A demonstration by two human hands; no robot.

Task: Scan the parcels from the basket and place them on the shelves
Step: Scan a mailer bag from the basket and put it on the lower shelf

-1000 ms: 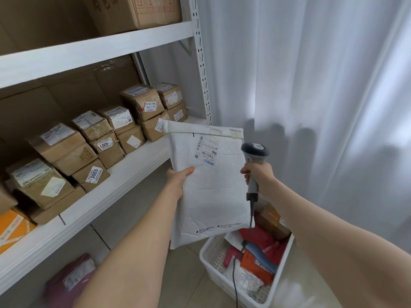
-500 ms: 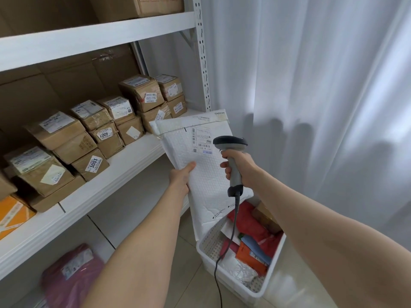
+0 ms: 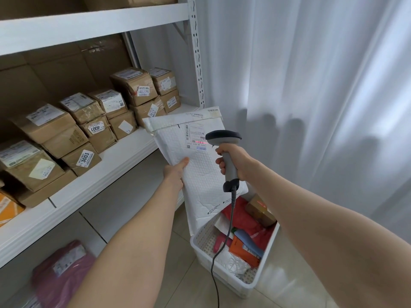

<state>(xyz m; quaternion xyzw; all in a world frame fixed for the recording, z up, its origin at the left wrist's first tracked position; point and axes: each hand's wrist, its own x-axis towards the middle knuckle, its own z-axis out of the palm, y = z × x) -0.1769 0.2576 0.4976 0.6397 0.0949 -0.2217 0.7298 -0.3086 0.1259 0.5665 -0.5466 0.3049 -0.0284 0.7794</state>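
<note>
Left hand [image 3: 175, 174] grips white envelope [image 3: 200, 170]. Right hand [image 3: 233, 161] grips scanner [image 3: 224, 152]; red light on label. Basket [image 3: 255, 283] under hands.

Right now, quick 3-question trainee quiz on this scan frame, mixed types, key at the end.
1. True or false: the red scan line falls on the label of the white bubble mailer.
2. Which hand holds the scanner? A) left hand B) right hand
3. Fill in: the scanner's cable hangs down in front of the white ____ of parcels on the floor.

Key: 1 true; 2 B; 3 basket.
</note>
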